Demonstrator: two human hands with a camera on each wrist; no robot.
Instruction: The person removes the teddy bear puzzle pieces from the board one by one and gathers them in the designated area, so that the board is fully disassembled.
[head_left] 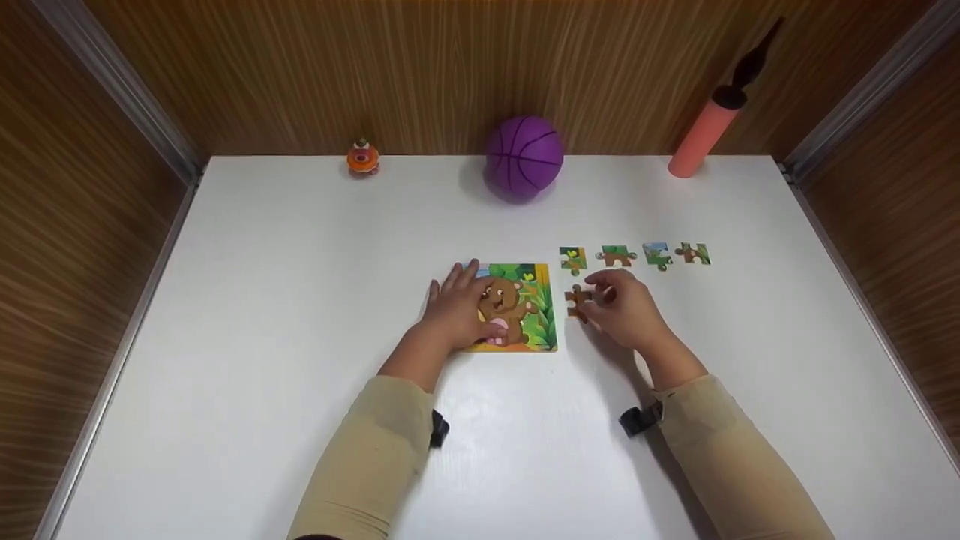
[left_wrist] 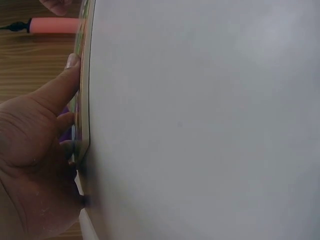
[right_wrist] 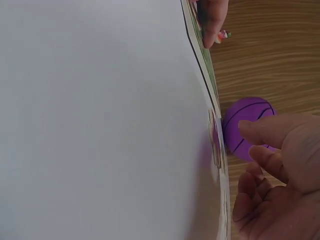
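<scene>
My left hand rests over the left part of a bear jigsaw puzzle, its fingers spread and its thumb lying across the picture. In the left wrist view the puzzle board appears edge-on beside that thumb. Just right of the board lies a brown puzzle piece. Close over this piece is my right hand, thumb and index finger apart. The right wrist view shows the same piece flat on the table, with the loosely bent fingers off it.
Behind my right hand several loose puzzle pieces lie in a row on the white table. Along the back wall stand a small orange figurine, a purple ball and a pink hand pump. Wood-grain panels enclose the table.
</scene>
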